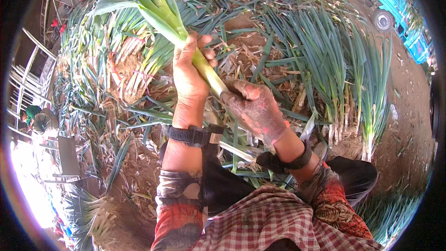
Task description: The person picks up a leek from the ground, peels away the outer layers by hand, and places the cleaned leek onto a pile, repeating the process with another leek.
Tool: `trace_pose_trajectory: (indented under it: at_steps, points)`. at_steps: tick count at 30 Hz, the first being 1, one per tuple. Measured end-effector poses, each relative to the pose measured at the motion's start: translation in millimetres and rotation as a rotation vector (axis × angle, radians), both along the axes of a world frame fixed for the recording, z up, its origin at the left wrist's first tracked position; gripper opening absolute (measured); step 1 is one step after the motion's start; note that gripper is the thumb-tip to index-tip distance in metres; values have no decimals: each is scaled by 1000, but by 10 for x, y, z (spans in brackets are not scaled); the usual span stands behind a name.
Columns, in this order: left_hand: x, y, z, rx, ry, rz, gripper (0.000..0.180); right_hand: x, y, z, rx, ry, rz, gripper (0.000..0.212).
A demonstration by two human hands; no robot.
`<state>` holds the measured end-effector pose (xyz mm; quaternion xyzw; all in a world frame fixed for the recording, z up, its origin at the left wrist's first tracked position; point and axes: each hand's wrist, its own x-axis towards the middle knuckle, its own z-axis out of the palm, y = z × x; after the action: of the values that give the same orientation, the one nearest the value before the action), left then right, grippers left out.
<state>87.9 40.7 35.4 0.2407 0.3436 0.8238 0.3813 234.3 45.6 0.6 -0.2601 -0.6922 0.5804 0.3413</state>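
A thick green onion (210,73) slants across the space in front of me, its green leaves fanned toward the upper left and its pale end toward the lower right. My left hand (189,74), bare, is closed around the middle of the stalk, with the thumb along it. On my right hand (255,107) is a worn, dirt-covered glove. Its fingers are closed about the pale lower end and hide the root tip. Beneath my wrists, another pale stalk (237,150) lies across the litter near my legs.
Bundled onions with white stalks (127,65) lie at the left. A long row of onions (320,65) spreads to the right, beside bare soil (404,125). At the far right stands a blue vehicle (395,11). Metal railings (32,65) line the left edge. Stripped leaves cover the ground.
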Motion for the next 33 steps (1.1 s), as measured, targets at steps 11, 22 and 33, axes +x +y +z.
trace_pose_trajectory:
  at_steps: [11,22,33]
  points:
    - [-197,-24,-58,93,-107,-19,15,303,98,266,-300,231,208,20]
    - [-144,5,-30,-91,-202,267,21,435,-289,-262,1029,-495,-393,39]
    - [-354,-48,-80,48,-336,82,21,199,-50,-109,901,-299,-351,37]
